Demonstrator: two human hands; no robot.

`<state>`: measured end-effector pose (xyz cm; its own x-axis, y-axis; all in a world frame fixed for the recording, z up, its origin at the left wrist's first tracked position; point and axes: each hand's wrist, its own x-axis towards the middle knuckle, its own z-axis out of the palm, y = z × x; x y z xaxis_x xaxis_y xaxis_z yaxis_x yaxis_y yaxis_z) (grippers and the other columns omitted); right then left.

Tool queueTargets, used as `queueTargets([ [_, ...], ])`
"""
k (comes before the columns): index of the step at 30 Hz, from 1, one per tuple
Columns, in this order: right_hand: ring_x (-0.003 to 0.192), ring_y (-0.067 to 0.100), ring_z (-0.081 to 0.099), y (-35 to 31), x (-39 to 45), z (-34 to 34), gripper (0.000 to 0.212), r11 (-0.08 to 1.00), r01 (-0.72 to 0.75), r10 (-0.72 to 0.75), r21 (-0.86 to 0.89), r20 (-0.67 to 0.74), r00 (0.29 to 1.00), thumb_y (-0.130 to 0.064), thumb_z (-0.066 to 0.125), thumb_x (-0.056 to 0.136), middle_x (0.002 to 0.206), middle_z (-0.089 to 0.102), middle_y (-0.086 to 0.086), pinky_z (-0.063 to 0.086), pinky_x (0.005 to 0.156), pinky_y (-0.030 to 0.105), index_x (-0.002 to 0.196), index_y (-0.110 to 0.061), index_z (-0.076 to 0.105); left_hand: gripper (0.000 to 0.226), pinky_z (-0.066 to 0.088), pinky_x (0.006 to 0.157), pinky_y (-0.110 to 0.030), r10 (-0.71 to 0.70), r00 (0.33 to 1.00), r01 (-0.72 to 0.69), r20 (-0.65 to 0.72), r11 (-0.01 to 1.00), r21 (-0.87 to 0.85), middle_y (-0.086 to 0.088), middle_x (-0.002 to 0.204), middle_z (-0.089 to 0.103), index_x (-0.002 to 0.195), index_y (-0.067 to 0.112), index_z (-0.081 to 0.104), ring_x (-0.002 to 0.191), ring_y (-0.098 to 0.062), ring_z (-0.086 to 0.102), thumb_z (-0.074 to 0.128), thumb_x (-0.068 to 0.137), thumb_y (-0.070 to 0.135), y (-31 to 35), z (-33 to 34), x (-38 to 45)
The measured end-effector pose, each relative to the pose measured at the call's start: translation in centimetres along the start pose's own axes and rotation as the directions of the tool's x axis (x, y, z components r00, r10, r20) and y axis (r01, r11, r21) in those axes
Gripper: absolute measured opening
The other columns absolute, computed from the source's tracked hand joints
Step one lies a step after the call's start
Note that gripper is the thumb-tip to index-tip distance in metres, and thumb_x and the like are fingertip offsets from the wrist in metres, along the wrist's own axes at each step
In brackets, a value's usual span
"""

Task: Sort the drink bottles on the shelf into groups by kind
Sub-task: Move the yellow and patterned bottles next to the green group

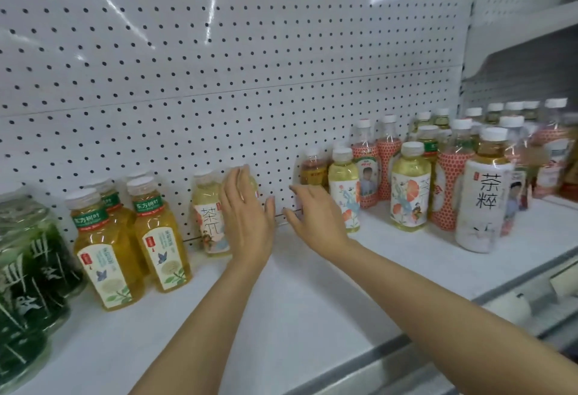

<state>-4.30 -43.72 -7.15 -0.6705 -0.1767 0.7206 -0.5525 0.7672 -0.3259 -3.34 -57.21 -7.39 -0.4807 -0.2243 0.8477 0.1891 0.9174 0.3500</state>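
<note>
Bottles (409, 186) either side, bare shelf (312, 294) gap beneath both open hands.

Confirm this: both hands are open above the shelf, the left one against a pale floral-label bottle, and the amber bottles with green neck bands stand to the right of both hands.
Not quite. In the head view the amber bottles with green neck bands stand to the left of both hands, not the right. The rest holds: the left hand lies open against the pale floral-label bottle, with no grip closed, and the right hand is open above the shelf.

A: Where does the head camera look from?
B: From above the shelf (312, 316) — close in, facing forward and down at the pegboard (219, 66).
A: Any second view?
B: One only.
</note>
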Motion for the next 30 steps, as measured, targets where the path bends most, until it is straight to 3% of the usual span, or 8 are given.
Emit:
queueTargets([
  [3,0.101,0.03,0.059,2.7,-1.1,-3.3,0.04,0.997,-0.01,0.003,-0.081,-0.083,0.997,-0.028,0.067,0.085,0.108,0.066,0.01,0.048,0.082,0.039,0.119,-0.008,0.061,0.066,0.035,0.113,-0.045,0.009,0.994,0.008,0.105,0.988,-0.156,-0.017,0.148,0.039,0.147,0.003,0.037,0.136,-0.034,0.038,0.067,0.091,0.019,3.8,1.2,-0.4],
  [6,0.103,0.031,0.057,5.8,-1.4,-6.1,0.042,0.985,-0.041,0.017,-0.165,-0.148,0.989,-0.025,0.066,0.085,0.111,0.065,0.011,0.047,0.087,0.04,0.123,-0.008,0.059,0.066,0.032,0.112,-0.038,-0.042,0.97,0.097,0.239,0.97,-0.225,-0.012,0.15,0.036,0.151,0.008,0.032,0.138,-0.029,0.034,0.063,0.094,0.024,7.6,3.3,-0.3],
  [10,0.121,0.031,0.046,9.4,-0.9,-9.0,0.049,0.979,-0.095,0.05,-0.183,-0.239,0.97,-0.019,0.065,0.085,0.129,0.055,0.013,0.039,0.101,0.04,0.13,-0.005,0.051,0.088,0.036,0.109,-0.041,-0.205,0.907,0.3,0.369,0.927,-0.223,-0.015,0.156,0.03,0.155,0.006,0.016,0.142,-0.031,0.032,0.068,0.09,0.036,12.2,6.8,-0.3],
  [13,0.132,0.034,0.035,11.6,-0.1,-10.2,0.062,0.967,-0.154,0.102,-0.203,-0.247,0.964,-0.016,0.067,0.084,0.141,0.042,0.019,0.032,0.112,0.043,0.138,0.0,0.04,0.1,0.039,0.104,-0.043,-0.343,0.84,0.442,0.421,0.882,-0.163,-0.018,0.15,0.036,0.152,0.003,0.018,0.136,-0.034,0.038,0.076,0.082,0.044,14.7,9.2,-0.7],
  [20,0.145,0.041,0.011,14.2,2.0,-10.1,0.081,0.928,-0.264,0.234,-0.264,-0.141,0.962,-0.024,0.062,0.09,0.156,0.011,0.028,0.012,0.119,0.045,0.149,0.002,0.013,0.063,0.041,0.07,-0.037,-0.454,0.822,0.486,0.345,0.874,-0.006,-0.018,0.134,0.049,0.134,0.001,0.036,0.113,-0.035,0.059,0.057,0.095,0.045,15.8,11.0,-1.4],
  [23,0.138,0.041,0.026,14.8,3.2,-10.4,0.078,0.915,-0.33,0.311,-0.234,-0.114,0.943,-0.024,0.059,0.091,0.153,0.019,0.028,0.027,0.114,0.044,0.149,0.001,0.014,0.059,0.046,0.077,-0.041,-0.452,0.826,0.477,0.336,0.879,0.009,-0.016,0.13,0.052,0.131,0.002,0.037,0.111,-0.035,0.059,0.055,0.096,0.046,15.6,10.0,-2.0],
  [26,0.109,0.04,0.051,15.1,4.1,-10.4,0.058,0.921,-0.324,0.298,-0.215,-0.145,0.943,-0.013,0.056,0.092,0.135,0.039,0.029,0.047,0.091,0.043,0.14,0.004,0.027,0.057,0.045,0.076,-0.04,-0.454,0.834,0.469,0.313,0.883,0.03,-0.013,0.127,0.052,0.129,0.004,0.038,0.109,-0.033,0.059,0.053,0.096,0.048,14.7,7.9,-2.9],
  [30,0.107,0.039,0.049,14.6,4.1,-9.7,0.041,0.944,-0.261,0.224,-0.202,-0.19,0.956,-0.003,0.055,0.09,0.124,0.046,0.028,0.043,0.088,0.046,0.128,0.005,0.04,0.056,0.046,0.077,-0.039,-0.453,0.841,0.449,0.296,0.889,0.085,-0.01,0.125,0.051,0.129,0.006,0.037,0.109,-0.031,0.058,0.053,0.096,0.049,12.0,4.6,-3.6],
])
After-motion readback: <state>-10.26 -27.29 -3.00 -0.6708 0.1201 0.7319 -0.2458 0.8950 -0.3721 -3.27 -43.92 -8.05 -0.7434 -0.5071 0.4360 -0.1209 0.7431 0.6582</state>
